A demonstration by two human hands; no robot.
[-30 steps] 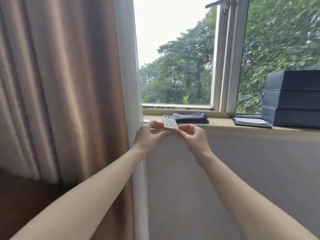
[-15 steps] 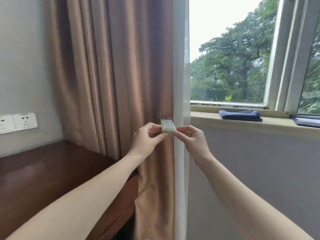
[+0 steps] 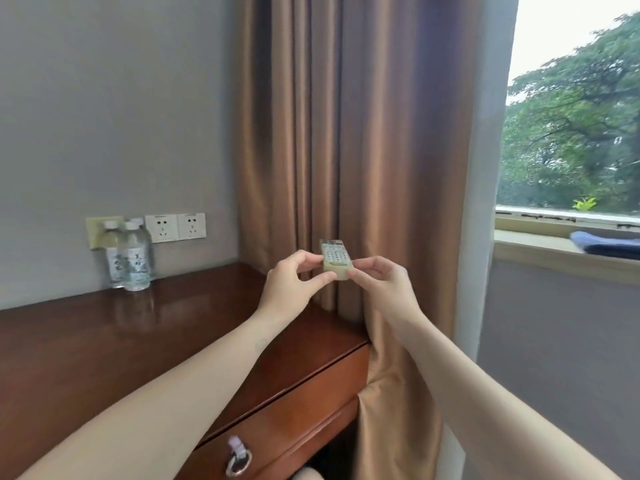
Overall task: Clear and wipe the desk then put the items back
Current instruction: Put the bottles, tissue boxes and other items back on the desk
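A small cream remote control (image 3: 335, 258), button face up with its far end tilted higher, hangs in the air, pinched at its near end between the left grip (image 3: 294, 289) and the right grip (image 3: 381, 285). Below and left of both grips spreads the glossy dark wooden bench (image 3: 104, 341). Two clear water bottles (image 3: 128, 258) stand upright, side by side, at its back edge, well left of the left grip. A folded blue cloth (image 3: 606, 244) lies on the window sill (image 3: 533, 249), far right of the right grip.
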